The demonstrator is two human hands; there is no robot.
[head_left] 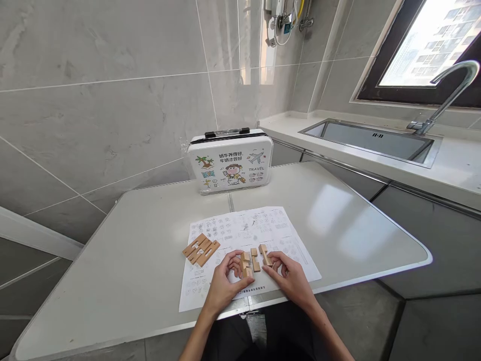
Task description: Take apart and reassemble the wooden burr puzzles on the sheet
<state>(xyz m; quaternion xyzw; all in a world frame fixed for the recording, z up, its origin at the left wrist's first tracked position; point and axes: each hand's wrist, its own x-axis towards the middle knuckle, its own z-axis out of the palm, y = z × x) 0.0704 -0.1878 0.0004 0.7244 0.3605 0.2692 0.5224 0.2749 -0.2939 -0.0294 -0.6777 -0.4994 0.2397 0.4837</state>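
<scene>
Near the table's front edge, my left hand (226,282) has thumb and fingers closed around notched wooden puzzle pieces (245,264), which seem to stand together. To the right, my right hand (287,275) pinches another notched wooden puzzle piece (265,254) at its near end. Between the hands a third notched wooden block (255,260) lies untouched. All of them are over a white printed sheet (248,230) covered with small line diagrams. On the sheet's left edge rest several flat, slotted wooden plates (201,249), apart from both hands.
A white printed case (231,163) stands at the back of the folding table (150,250), against the grey tiled wall (112,100). On the right, a counter holds a sink (370,138) with a curved metal faucet (451,90), below a window (417,50).
</scene>
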